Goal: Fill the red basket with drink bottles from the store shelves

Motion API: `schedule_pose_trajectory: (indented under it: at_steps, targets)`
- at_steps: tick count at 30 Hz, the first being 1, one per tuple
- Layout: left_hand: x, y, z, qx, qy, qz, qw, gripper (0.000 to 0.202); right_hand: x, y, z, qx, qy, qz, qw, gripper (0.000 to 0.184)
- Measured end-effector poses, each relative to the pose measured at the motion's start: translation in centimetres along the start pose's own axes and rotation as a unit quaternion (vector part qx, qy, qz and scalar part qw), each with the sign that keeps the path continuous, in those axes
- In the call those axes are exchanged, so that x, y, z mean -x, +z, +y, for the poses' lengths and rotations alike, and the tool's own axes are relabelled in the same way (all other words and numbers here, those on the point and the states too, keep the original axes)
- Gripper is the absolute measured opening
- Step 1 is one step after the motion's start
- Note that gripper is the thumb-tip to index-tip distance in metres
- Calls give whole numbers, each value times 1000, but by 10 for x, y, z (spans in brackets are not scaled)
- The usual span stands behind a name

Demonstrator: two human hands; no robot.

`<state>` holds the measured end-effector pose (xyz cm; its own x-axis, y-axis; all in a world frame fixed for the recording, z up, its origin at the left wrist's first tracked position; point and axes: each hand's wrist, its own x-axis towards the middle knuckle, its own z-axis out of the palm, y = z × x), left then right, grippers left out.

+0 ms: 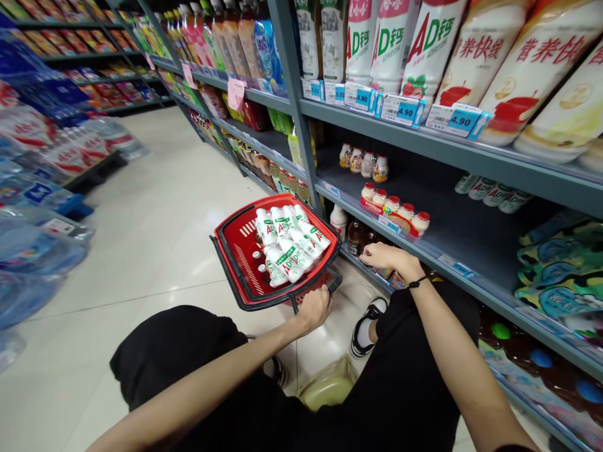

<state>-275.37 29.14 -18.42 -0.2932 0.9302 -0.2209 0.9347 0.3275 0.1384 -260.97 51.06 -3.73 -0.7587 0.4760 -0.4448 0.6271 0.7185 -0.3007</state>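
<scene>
1. The left hand (315,309) grips the near handle of the red basket (235,242) on the floor, fingers curled shut around it.
2. The right hand (389,257) rests palm down at the low shelf's (452,232) front edge, fingers loosely together and holding nothing, above small bottles (358,235) beneath.
3. White AD bottle packs (289,242) lie slantwise in the basket, left of and just beside the right hand, which is nearer the shelf stock.

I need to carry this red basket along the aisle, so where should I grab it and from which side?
Grip the black handle bar at the near rim of the red basket, where the left hand already rests, coming from above. The bottle packs sit toward the far side, so it may tip away.
</scene>
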Motion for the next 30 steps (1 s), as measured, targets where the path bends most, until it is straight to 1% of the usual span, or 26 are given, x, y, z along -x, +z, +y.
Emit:
schedule_pose_trajectory:
  at_steps: [3,8,13,16,20,22,25,28,30]
  targets:
    - [5,10,22,23,5,2,1000,41,4,0,4,15,15,3,1000,38]
    - [12,26,65,48,8,4,999,42,10,0,10,33,32,3,999,40]
    - [12,41,109,62,12,7,998,48,14,5,17,28,43,4,999,41]
    - [10,47,133,72,17,6,997,53,14,9,22,21,54,1,998,41]
    - [9,51,161,92,33,-2,995,53,10,17,32,7,69,-3,998,39]
    - [10,52,173,96,44,0,994,53,5,23,36,2,83,-5,997,38]
    - [13,52,185,93,57,4,994,52,-6,33,37,-11,101,0,995,42]
    - [18,53,190,88,70,1,994,52,-18,47,34,-38,113,27,993,47]
    - [21,53,189,89,93,2,992,49,-21,57,32,-66,108,48,991,49]
